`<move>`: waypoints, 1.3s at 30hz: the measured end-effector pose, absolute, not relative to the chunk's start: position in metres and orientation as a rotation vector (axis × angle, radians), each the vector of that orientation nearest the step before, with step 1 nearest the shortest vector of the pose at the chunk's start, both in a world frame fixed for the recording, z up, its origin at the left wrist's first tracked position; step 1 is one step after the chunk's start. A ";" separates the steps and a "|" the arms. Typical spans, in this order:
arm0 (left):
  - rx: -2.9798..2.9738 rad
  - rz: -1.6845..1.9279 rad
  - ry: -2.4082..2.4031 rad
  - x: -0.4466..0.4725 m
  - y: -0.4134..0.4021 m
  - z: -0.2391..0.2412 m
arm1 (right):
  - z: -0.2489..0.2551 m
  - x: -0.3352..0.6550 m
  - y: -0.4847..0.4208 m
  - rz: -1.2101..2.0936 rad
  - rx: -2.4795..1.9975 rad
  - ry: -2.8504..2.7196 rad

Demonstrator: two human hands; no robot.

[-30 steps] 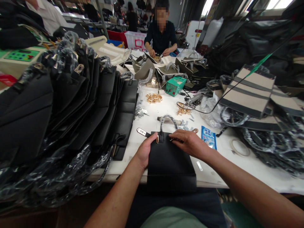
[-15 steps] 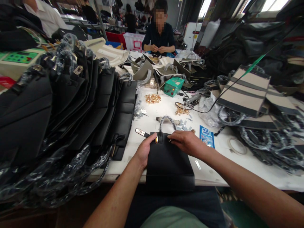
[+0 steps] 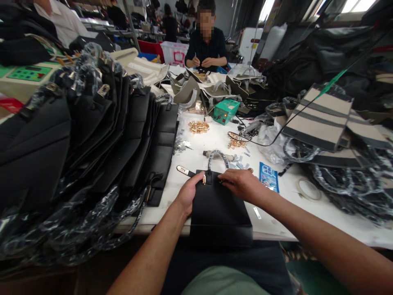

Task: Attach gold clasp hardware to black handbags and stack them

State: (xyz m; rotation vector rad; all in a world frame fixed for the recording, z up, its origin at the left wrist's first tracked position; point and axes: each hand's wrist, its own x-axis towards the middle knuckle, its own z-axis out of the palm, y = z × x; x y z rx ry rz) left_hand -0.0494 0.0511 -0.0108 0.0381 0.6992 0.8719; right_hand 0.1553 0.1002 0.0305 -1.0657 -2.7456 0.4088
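Black bag (image 3: 221, 213): one, between the two hands, its lower end reaching past the tabletop's (image 3: 279, 231) near edge.
Left hand (image 3: 187, 194): one, clamped on the bag's upper left edge, thumb at a gold fitting (image 3: 204, 179).
Right hand (image 3: 241, 183): one, bent fingers touching the bag's top right; whether they are closed on anything, I cannot tell.
Handle (image 3: 218, 151): one, plastic-wrapped, arching up between the hands.
Strap ends: two, one (image 3: 183, 170) just beyond the left hand, one (image 3: 251, 170) partly hidden behind the right.
Gold heaps: two (image 3: 199, 127) (image 3: 236, 140), beyond both hands, pieces too many to count.
Green box (image 3: 226, 111): one, well beyond the hands.
Blue packet (image 3: 269, 177): one, near the right hand, on its right.
Loose plate (image 3: 257, 213): one, on the near side of the right wrist.
Black stack (image 3: 132, 139): left of the left hand, layers uncountable.
Change: half a second ago the co-worker's hands (image 3: 207, 62) met; now they are slightly apart. Bag and both working hands keep their places.
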 end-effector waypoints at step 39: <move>0.113 0.987 0.799 -0.045 0.048 -0.003 | 0.036 0.153 0.099 0.792 -1.014 -2.498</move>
